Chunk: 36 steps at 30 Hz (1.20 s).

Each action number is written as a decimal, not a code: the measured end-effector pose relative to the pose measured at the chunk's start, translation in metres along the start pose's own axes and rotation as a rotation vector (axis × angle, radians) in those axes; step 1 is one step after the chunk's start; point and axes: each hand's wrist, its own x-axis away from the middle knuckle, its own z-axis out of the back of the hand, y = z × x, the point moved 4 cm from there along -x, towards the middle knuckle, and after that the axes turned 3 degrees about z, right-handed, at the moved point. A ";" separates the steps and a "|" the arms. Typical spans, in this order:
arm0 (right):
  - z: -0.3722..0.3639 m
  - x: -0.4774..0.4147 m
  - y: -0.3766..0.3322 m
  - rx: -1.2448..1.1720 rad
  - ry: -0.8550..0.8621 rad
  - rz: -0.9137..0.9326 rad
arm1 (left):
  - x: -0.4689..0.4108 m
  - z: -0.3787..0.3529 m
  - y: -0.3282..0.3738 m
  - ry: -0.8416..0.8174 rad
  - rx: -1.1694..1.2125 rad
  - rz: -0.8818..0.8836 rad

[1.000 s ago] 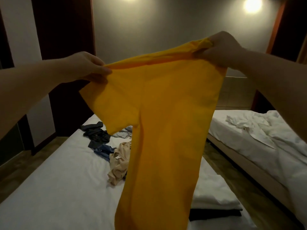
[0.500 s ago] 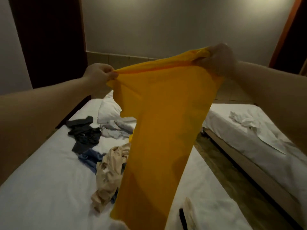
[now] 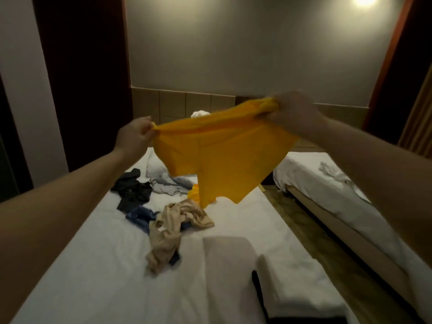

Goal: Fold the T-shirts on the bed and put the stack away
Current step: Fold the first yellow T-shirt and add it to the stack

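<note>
Pinching smooth yellow T-shirt [image 3: 224, 155] aloft: left hand [image 3: 134, 136], right hand [image 3: 297, 115].

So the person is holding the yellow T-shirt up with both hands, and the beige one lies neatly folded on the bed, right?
Not quite. In the head view the beige one lies crumpled in a heap on the bed, not folded. The rest holds: the left hand and the right hand both grip the yellow T-shirt, held up above the bed.
</note>
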 end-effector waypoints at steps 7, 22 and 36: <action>-0.063 0.171 -0.046 -0.114 -0.399 -0.055 | 0.204 0.005 -0.040 -0.199 -0.135 0.129; -0.099 0.362 -0.074 -0.339 -0.543 -0.100 | 0.401 -0.004 -0.076 -0.416 0.127 0.505; -0.107 0.374 -0.087 -0.277 -0.818 -0.182 | 0.386 0.013 -0.051 -0.538 -0.258 0.099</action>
